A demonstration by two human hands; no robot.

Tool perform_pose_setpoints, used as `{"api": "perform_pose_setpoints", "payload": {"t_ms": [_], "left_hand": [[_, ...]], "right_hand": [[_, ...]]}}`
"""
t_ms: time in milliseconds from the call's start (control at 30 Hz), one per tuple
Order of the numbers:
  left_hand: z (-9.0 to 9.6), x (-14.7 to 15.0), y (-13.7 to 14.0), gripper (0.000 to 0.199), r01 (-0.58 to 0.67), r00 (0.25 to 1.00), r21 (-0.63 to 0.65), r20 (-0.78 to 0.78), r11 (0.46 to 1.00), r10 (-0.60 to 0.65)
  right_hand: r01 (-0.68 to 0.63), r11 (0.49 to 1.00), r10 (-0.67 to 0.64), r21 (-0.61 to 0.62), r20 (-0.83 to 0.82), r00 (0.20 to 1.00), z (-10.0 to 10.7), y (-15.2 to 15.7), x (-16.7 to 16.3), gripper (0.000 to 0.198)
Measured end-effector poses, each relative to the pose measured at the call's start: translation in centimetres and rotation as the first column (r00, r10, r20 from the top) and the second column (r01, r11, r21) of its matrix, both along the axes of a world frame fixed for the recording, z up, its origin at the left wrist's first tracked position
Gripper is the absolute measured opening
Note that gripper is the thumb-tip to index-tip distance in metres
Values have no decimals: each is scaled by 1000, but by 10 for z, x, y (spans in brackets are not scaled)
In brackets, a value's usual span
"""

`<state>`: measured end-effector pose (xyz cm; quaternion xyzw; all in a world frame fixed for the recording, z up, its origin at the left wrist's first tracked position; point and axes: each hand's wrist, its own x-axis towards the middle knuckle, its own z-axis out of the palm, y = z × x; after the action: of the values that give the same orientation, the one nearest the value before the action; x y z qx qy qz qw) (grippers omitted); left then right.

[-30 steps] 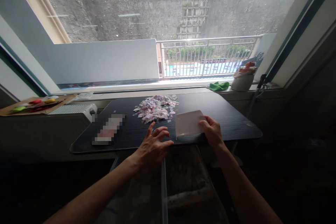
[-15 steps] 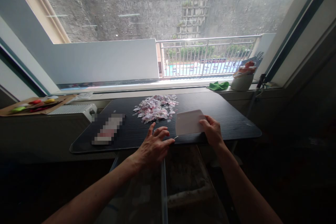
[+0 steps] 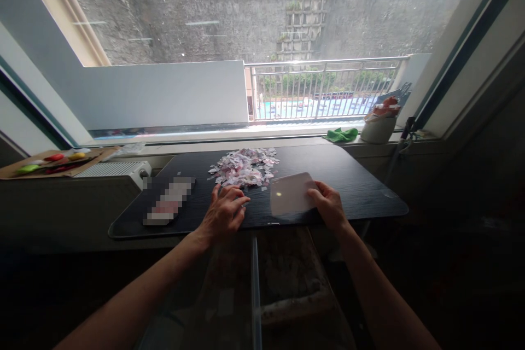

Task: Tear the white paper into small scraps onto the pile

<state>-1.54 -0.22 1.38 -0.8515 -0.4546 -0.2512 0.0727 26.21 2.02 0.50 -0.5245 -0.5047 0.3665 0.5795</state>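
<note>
My right hand (image 3: 328, 206) grips the right edge of a flat, translucent white plastic sheet (image 3: 290, 194) with rounded corners, tilted up over the front of the black table (image 3: 344, 175). Left of the sheet, my left hand (image 3: 225, 210) is just above the table, fingers loosely bent and apart, with nothing plainly seen in them. Behind my left hand lies a heap of small white and pinkish paper scraps (image 3: 244, 167). A thin white strip (image 3: 273, 223) is at the table's front edge, below the sheet.
A phone-like object with a pixelated face (image 3: 170, 202) lies on the table's left. Beyond are a radiator (image 3: 123, 169) and cardboard with colourful items (image 3: 57, 164). A green cloth (image 3: 340, 134) and white pot (image 3: 379, 126) stand on the windowsill. A transparent divider edge (image 3: 256, 290) is below the table.
My left hand has moved left and slightly up, away from the white strip at the table edge. The plastic sheet has shifted slightly left and changed its tilt with my right hand.
</note>
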Motion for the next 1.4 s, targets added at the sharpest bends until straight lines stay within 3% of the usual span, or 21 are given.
{"api": "perform_pose_setpoints", "payload": {"t_ms": [133,367,600,733,833,933,1100,1233,1400], "left_hand": [[0,-10,2,26,-61,998,18,15,998,61],[-2,-14,2,29,-105,992,-21,-68,994,103],[1,-24,-9,26,-139,984,28,-106,990,141],[11,6,4,29,-73,982,18,-173,997,75],[14,38,21,31,-55,973,-2,-224,998,53],[13,51,30,31,-92,966,-30,-243,995,82],[9,14,7,30,-104,962,-36,-256,994,91],[14,-20,-8,27,-180,950,-33,-263,983,166],[15,-4,11,27,-201,950,-7,-245,980,193]], "right_hand": [[-75,997,76,-19,37,996,4,-2,0,29],[-1,1000,1,0,-72,997,0,-1,1,31],[40,999,-40,12,-32,999,-3,1,1,32],[137,991,-135,15,-75,988,-4,1,0,31],[135,991,-134,6,-74,988,-3,1,0,30],[118,993,-117,8,-71,991,-3,0,1,29],[108,994,-107,20,-51,993,-7,2,1,31],[115,993,-114,18,-23,993,-7,3,1,30],[119,993,-119,-7,-22,993,-4,1,2,29]]}}
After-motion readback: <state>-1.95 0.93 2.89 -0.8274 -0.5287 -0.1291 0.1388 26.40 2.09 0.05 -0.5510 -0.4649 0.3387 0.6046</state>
